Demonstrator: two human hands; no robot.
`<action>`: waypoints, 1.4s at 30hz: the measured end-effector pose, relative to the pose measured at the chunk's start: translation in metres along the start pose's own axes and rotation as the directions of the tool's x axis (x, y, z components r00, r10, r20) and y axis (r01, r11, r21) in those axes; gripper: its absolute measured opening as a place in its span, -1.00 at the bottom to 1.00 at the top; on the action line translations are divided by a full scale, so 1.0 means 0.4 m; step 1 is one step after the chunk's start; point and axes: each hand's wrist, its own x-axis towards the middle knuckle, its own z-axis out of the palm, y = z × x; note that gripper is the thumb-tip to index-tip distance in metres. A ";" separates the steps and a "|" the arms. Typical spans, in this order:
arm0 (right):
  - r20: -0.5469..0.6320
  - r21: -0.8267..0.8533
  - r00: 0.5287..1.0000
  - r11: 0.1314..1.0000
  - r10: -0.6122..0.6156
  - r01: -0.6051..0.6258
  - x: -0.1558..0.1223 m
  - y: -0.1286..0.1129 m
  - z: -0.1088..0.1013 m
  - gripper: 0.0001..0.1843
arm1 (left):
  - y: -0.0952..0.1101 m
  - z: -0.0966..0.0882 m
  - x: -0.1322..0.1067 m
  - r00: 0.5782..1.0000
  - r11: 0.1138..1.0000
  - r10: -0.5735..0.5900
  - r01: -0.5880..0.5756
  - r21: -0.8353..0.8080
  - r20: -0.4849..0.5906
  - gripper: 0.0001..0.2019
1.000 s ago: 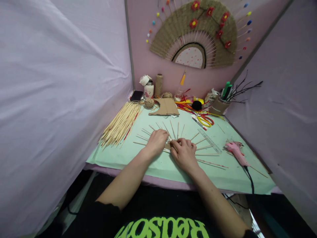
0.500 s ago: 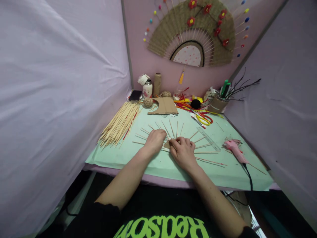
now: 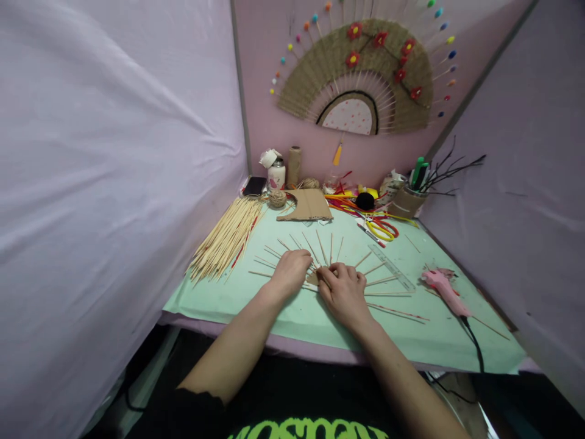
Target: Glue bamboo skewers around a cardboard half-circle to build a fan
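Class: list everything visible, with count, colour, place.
Fan: one, brown, wall
Tassel: one, orange, wall
Bottle: one, white, back
Roll: one, brown, back
Twine balls: two, tan, back
Large cardboard: one, brown, back
Assorted clutter: uncounted, mixed, back
Scissors: unclear count, red and yellow, right
Twigs: several, dark, right
Glue gun: one, pink, right
Ruler: one, clear, right
Stick pile: many, pale, left
Fanned sticks: many, brown, around hands
Small cardboard: one, brown, between hands
Tablecloth: one, green, centre
Drapes: two, lilac, sides
Left hand: one, bare, centre
Right hand: one, bare, centre
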 end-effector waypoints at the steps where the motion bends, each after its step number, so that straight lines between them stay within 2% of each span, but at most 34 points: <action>1: -0.003 -0.003 1.000 1.000 -0.002 0.002 0.000 0.001 0.001 -0.73 | 0.000 0.000 0.000 1.000 1.000 -0.003 0.003 -0.006 0.003 -0.76; 12: -0.030 -0.007 1.000 1.000 -0.008 0.008 -0.004 -0.003 -0.003 -0.74 | 0.008 0.003 -0.004 1.000 1.000 0.003 -0.003 0.008 -0.018 -0.78; 18: -0.138 -0.004 0.990 1.000 0.029 -0.030 -0.007 0.002 -0.009 -0.73 | 0.013 -0.004 -0.005 1.000 1.000 -0.010 0.009 -0.007 -0.024 -0.76; 24: -0.101 0.025 0.994 0.999 0.029 -0.027 -0.006 0.001 -0.007 -0.77 | 0.013 -0.005 -0.004 1.000 0.999 -0.029 0.029 0.028 -0.011 -0.78; 32: -0.079 0.017 0.997 1.000 0.012 -0.011 -0.006 0.003 0.000 -0.77 | 0.015 0.001 -0.007 0.996 0.996 -0.080 0.081 0.028 -0.046 -0.81; 42: -0.102 0.049 0.995 0.999 0.014 -0.009 -0.005 0.007 0.003 -0.77 | 0.026 -0.008 -0.009 0.991 0.991 -0.128 0.129 0.040 -0.024 -0.79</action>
